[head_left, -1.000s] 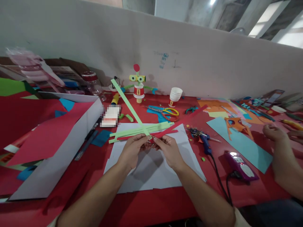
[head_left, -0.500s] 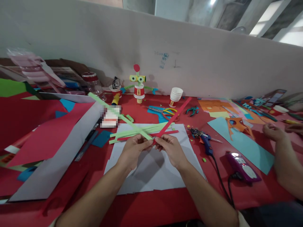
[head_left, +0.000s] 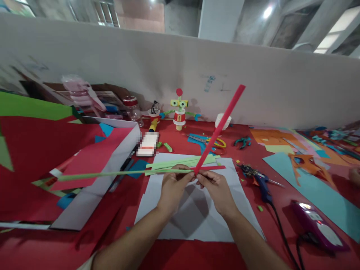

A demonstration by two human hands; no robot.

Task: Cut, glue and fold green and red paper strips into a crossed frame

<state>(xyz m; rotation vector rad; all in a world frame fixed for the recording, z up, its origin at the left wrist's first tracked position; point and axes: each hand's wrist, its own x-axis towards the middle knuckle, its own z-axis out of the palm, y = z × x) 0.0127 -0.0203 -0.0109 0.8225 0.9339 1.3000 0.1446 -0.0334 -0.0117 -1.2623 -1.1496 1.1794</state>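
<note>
Left hand (head_left: 173, 189): fingers closed, thumb and fingertips pinching one end of a long green paper strip (head_left: 118, 173), which runs out toward the left edge of the table (head_left: 182, 257). Right hand (head_left: 218, 187): fingers curled, fingertips gripping the lower end of a long red paper strip (head_left: 222, 125), its upper end slanting up and to the right. The two strips meet at the fingertips, above white paper (head_left: 197, 221) near the middle of the table's near edge.

On the far part of that paper: a bundle of green strips (head_left: 187, 161) and a shorter red strip (head_left: 221, 167).

Beyond it, toward the table's far edge: yellow-and-red-handled scissors (head_left: 219, 142), partly on blue paper (head_left: 197, 138); teal pliers (head_left: 242, 142); a paper-cup figure (head_left: 179, 117) with green folded arms; white stacked cups (head_left: 222, 120), partly behind the raised red strip.

Right side: a blue glue gun (head_left: 264, 189); a purple power socket (head_left: 320, 227), nearer the near right corner; a light blue sheet (head_left: 317, 195); another person's hand (head_left: 354, 175), partly in view.

Left side: a white box (head_left: 94, 198) with coloured paper (head_left: 42, 157).
</note>
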